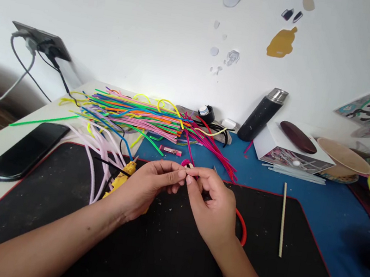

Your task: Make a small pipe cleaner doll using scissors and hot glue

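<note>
My left hand (pixel 160 179) and my right hand (pixel 211 203) meet above the black mat, fingertips pinched together. Between them is a small piece with magenta, white and black parts (pixel 187 162); its kind is mostly hidden by the fingers. Left of my left hand lies a yellow tool with a pointed tip (pixel 126 172), which looks like a glue gun, partly covered by my wrist. Pale lilac pipe cleaners (pixel 97 162) lie beside it. A red curved handle (pixel 241 227) shows from under my right hand, the rest of it hidden.
Behind the mat (pixel 151 264) is a heap of colourful pipe cleaners (pixel 139 115), with magenta ones (pixel 214 150) to its right. A phone (pixel 25 150) lies left. Rightward are a thin stick (pixel 282 219), a black flask (pixel 262 115), a white box (pixel 285 149) and a bowl (pixel 343 159).
</note>
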